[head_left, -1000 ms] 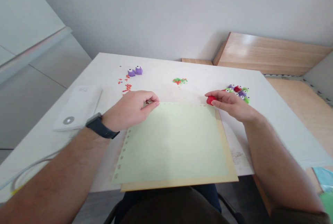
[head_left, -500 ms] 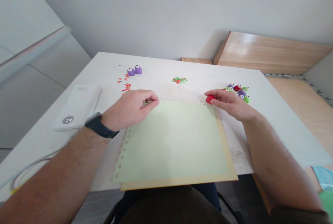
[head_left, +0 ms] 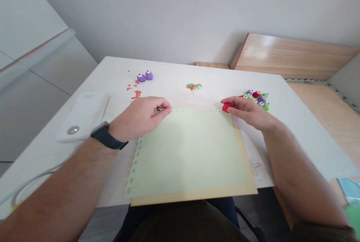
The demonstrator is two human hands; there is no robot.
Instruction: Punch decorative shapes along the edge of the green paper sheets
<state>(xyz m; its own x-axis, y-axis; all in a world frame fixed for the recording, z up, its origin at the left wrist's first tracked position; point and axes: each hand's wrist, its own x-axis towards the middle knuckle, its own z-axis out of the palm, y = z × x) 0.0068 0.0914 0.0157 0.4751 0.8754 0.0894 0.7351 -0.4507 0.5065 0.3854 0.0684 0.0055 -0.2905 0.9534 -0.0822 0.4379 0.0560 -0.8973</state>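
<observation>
Matt pale green paper sheet (head_left: 188, 155), tan card (head_left: 194, 197), smooth white tabletop (head_left: 180, 67), glossy wood-grain panel (head_left: 289, 52), red plastic craft punch (head_left: 227, 107)

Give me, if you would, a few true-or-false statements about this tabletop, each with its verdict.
The right hand grips a red craft punch. True.

The wristwatch is on the right wrist. False: it is on the left wrist.

The pale green perforated sheet lies on a tan backing. True.

The left hand holds a purple craft punch. False: its fingers pinch something tiny at the sheet's top edge, while two purple craft punches stand farther off on the white table.

A small heap of green and red paper bits lies beyond the sheet. True.
</observation>
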